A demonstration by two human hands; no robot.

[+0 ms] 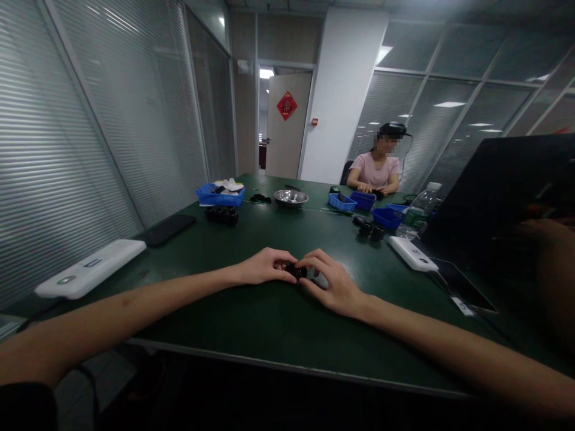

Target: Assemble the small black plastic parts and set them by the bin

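Observation:
Between my two hands, low over the green table point(251, 326), is a small black round part point(296, 272); its exact kind does not show. The thumb and fingers of my left hand point(265, 266) close on its left side. From the right, my right hand point(332, 284) curls its fingertips and thumb onto the same part. Fingers cover much of it. Similar black parts stand further off: a cluster point(222, 215) at the left and a few point(371, 229) at the right.
A blue tray point(220, 196) with mixed items and a metal bowl point(291, 197) stand at the back. Blue bins point(389, 219), a water bottle point(420, 209) and a white power bank point(412, 254) lie right. A large dark panel point(507, 191) rises there. A co-worker point(376, 170) sits opposite.

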